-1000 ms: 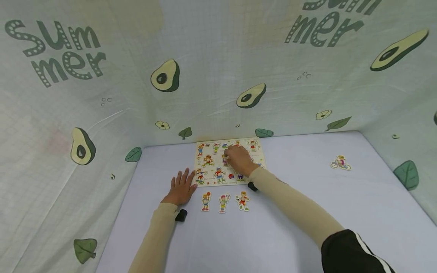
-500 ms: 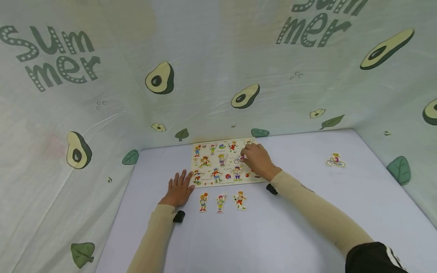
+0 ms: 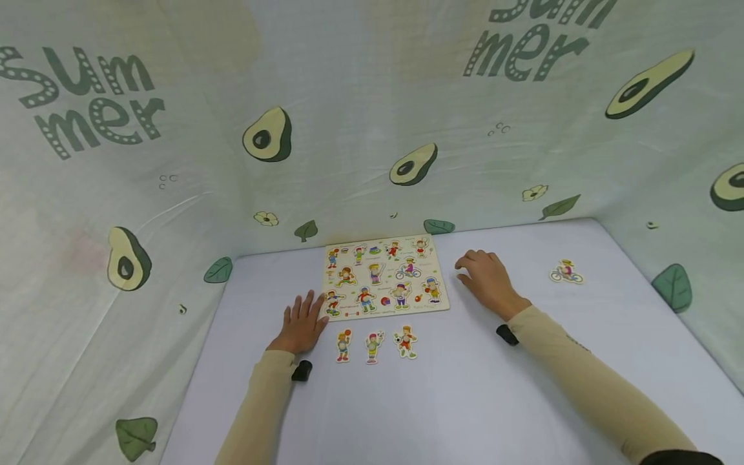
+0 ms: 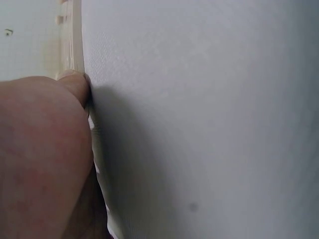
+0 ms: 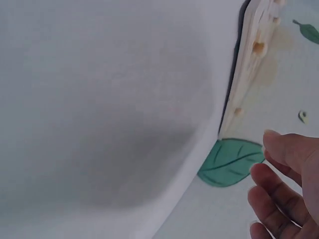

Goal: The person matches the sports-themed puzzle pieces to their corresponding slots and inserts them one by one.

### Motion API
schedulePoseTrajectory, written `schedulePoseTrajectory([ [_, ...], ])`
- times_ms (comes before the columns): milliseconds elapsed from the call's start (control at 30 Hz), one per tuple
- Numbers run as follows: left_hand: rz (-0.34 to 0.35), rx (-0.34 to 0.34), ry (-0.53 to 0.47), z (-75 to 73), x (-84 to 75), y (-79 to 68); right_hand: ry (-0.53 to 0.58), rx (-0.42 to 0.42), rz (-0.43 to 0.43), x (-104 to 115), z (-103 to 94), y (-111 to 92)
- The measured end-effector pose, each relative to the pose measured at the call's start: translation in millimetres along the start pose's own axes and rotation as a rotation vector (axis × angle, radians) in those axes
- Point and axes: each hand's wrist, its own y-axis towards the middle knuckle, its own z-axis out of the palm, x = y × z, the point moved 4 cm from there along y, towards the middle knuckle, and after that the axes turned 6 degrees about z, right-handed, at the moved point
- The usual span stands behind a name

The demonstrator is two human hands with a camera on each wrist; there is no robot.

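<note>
Barely legible lettering [image 3: 382, 312] on board [image 3: 440, 304]

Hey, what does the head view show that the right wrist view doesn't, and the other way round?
Only the head view shows the left hand, the row of three loose figure pieces, and the loose cyclist piece off to the right.

Only the right wrist view shows, nearly edge-on, small brown knobs standing out from the puzzle board; I can't make them out from the head.

Both share the puzzle board, the right hand holding nothing, the white table, and the leaf-printed backdrop cloth.
</note>
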Motion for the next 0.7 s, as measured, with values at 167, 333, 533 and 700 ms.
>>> schedulePoseTrajectory([
  [167,-0.006,-0.002,0.000,-2.3,-0.1,-1.5,0.010,-0.023,0.034,-29,-9.8,-13],
  [333,0.006,-0.011,-0.015,-3.6,-1.4,-3.7,0.013,-0.062,0.047,-54,-19.3,-26],
  [533,0.015,-0.005,-0.012,-0.1,1.1,-1.5,0.009,-0.070,0.086,-85,-30.1,-40],
  [700,0.024,-0.005,-0.012,1.2,2.6,0.7,-0.005,-0.047,0.153,-115,-38.1,-46],
])
